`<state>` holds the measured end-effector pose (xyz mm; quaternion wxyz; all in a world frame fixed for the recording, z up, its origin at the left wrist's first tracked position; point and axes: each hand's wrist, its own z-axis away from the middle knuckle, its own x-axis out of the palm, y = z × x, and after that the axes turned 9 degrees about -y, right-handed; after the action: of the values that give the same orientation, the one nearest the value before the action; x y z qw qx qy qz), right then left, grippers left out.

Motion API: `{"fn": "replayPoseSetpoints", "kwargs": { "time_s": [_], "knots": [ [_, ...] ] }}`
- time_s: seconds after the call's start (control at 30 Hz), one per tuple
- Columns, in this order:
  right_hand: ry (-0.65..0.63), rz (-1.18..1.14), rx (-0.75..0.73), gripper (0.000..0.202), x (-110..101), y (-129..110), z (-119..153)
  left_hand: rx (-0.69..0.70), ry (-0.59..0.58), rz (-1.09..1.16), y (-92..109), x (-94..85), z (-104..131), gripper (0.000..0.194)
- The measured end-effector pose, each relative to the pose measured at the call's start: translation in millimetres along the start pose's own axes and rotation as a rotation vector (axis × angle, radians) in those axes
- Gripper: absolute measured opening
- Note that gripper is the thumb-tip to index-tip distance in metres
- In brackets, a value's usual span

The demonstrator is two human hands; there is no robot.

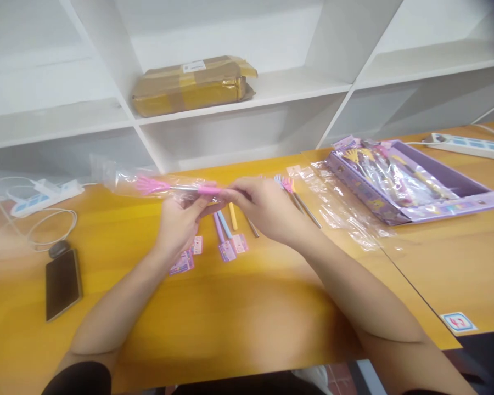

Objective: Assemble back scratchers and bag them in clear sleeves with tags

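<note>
A pink back scratcher (152, 185) with a hand-shaped head and metal shaft lies level inside a clear plastic bag (115, 181), above the table. My left hand (180, 216) is closed around its handle side from below. The fingers of my right hand (265, 206) pinch the handle end or the bag's edge there; which one is hidden. Beneath my hands lie several scratcher parts: purple and blue handles (224, 226) with tags, a yellow handle (233, 216), and metal shafts with a pink head (288, 184).
Empty clear bags (337, 206) lie right of my hands, beside a purple display box (440, 206) with bagged scratchers. A phone (63, 285), cable and power strip (45, 198) are at left. Another power strip (473, 145) sits at far right. A taped parcel (189, 85) rests on the shelf behind.
</note>
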<state>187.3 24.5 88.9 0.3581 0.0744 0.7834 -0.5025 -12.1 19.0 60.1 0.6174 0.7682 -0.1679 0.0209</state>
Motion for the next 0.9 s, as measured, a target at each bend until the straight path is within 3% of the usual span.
{"fn": "replayPoseSetpoints", "kwargs": {
  "time_s": [0.27, 0.4, 0.5, 0.63, 0.9],
  "knots": [
    [0.080, -0.242, -0.055, 0.016, -15.6, 11.1, -1.9, 0.086, 0.058, -0.042, 17.7, -15.9, -9.0, 0.028],
    [0.060, -0.300, -0.038, 0.022, -19.7, 12.3, -3.2, 0.057, -0.020, 0.007, 28.2, -16.4, -8.7, 0.026],
    [0.041, -0.332, -0.038, 0.033, -16.3, 15.2, -3.9, 0.058, -0.006, 0.034, 29.6, -15.0, -8.6, 0.042],
    [0.043, -0.358, -0.056, 0.039, -7.5, 14.6, -3.1, 0.056, 0.006, 0.004, 20.5, -11.1, -6.6, 0.043],
    [0.125, -0.326, -0.069, 0.035, 13.4, 4.5, -2.8, -0.062, -0.190, -0.018, -12.3, -4.3, 4.2, 0.052]
  ]
}}
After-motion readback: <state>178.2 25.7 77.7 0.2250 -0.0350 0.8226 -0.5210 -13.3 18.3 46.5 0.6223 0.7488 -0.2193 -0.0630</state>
